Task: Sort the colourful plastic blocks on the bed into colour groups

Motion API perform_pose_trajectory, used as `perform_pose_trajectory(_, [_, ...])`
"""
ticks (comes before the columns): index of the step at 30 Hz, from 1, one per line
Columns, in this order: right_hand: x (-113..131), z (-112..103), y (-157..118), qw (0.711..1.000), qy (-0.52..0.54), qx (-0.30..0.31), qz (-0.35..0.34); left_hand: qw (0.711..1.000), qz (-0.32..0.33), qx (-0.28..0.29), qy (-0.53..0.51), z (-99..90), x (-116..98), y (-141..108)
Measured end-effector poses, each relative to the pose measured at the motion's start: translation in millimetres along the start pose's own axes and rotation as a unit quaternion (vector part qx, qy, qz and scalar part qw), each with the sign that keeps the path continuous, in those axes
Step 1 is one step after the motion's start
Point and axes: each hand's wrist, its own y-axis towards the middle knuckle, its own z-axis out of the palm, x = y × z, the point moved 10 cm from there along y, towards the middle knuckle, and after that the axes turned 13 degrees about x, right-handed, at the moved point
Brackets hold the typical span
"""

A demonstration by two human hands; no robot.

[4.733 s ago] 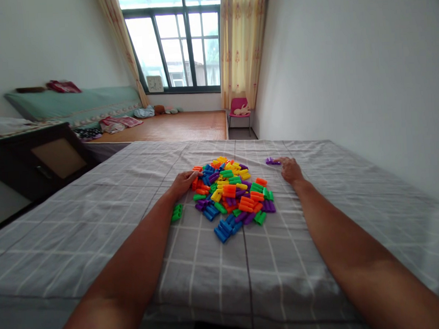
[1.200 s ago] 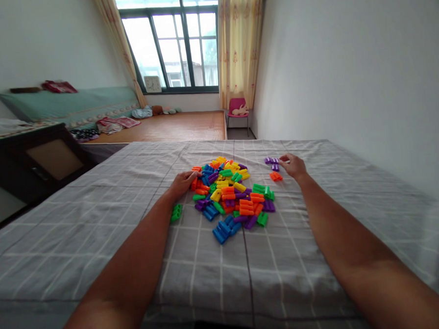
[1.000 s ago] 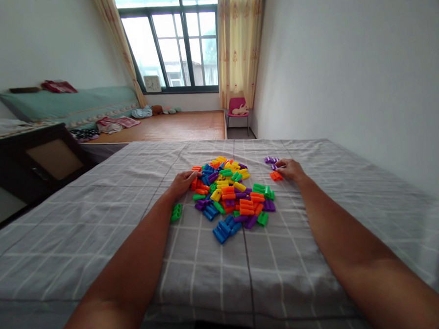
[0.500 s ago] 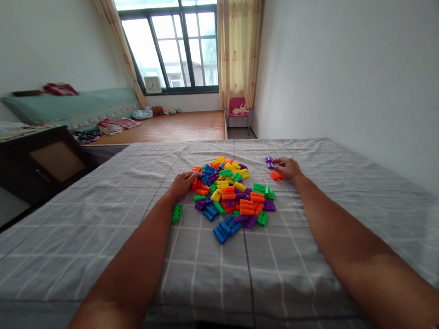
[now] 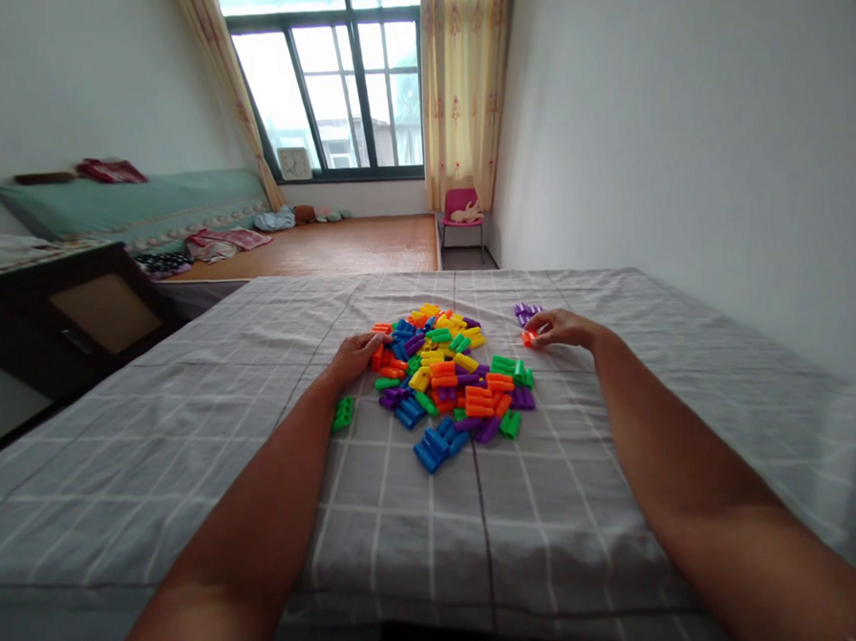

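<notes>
A pile of plastic building blocks (image 5: pixel 440 358) in orange, yellow, green, blue and purple lies on a grey checked cloth (image 5: pixel 554 534). At the pile's left edge, my left hand (image 5: pixel 358 358) has its fingers closed over an orange block (image 5: pixel 378 356), partly hidden. Off to the right of the pile, my right hand (image 5: pixel 568 327) pinches a small orange block (image 5: pixel 528 338) low over the cloth. Just behind that block are purple blocks (image 5: pixel 526 313) joined together. A green block (image 5: pixel 343 414) lies by my left forearm, and blue blocks (image 5: pixel 440 444) sit at the pile's near side.
Beyond the cloth-covered surface is a low bed with a brown mat (image 5: pixel 367 242). A dark cabinet (image 5: pixel 104 309) stands at the left, a pink chair (image 5: pixel 462 204) by the curtain, and a white wall (image 5: pixel 678 154) runs along the right.
My right hand has shifted from the purple blocks to the orange block in front of them, and its fingers now pinch it. My left hand stays at the pile's left edge.
</notes>
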Motion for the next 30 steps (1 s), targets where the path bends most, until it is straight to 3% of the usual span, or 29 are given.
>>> perform_pose_trajectory(4, [10,-9,5,0.997,-0.061,-0.053,0.001,1.000,-0.002,0.003,-0.014,0.6,2,0])
perform_pose_trajectory(6, [34,-9,5,0.991,-0.098,-0.085,-0.027,1.000,-0.003,0.004,-0.019,0.9,2,0])
perform_pose_trajectory(8, [68,7,8,0.986,-0.126,-0.078,-0.075,1.000,-0.003,0.003,-0.020,1.2,2,0])
perform_pose_trajectory(12, [129,76,11,0.970,-0.163,0.071,-0.165,1.000,-0.004,0.001,-0.028,2.2,3,0])
perform_pose_trajectory(14, [141,106,9,0.956,-0.182,0.152,-0.174,0.999,-0.006,0.002,-0.036,3.1,3,-1])
perform_pose_trajectory(16, [143,121,5,0.945,-0.191,0.201,-0.170,0.999,-0.008,0.004,-0.039,3.8,2,-1])
perform_pose_trajectory(20, [137,115,4,0.951,-0.152,0.208,-0.168,1.000,-0.006,0.001,-0.023,2.4,-3,-1])
perform_pose_trajectory(25, [128,93,5,0.971,0.059,0.175,-0.150,0.999,-0.011,0.005,-0.033,3.3,-3,-2])
perform_pose_trajectory(28, [117,78,6,0.973,0.141,0.138,-0.124,0.999,-0.012,0.010,-0.033,4.5,0,-2])
perform_pose_trajectory(30, [103,57,7,0.977,0.169,0.073,-0.109,1.000,-0.008,0.009,-0.026,4.2,1,-1])
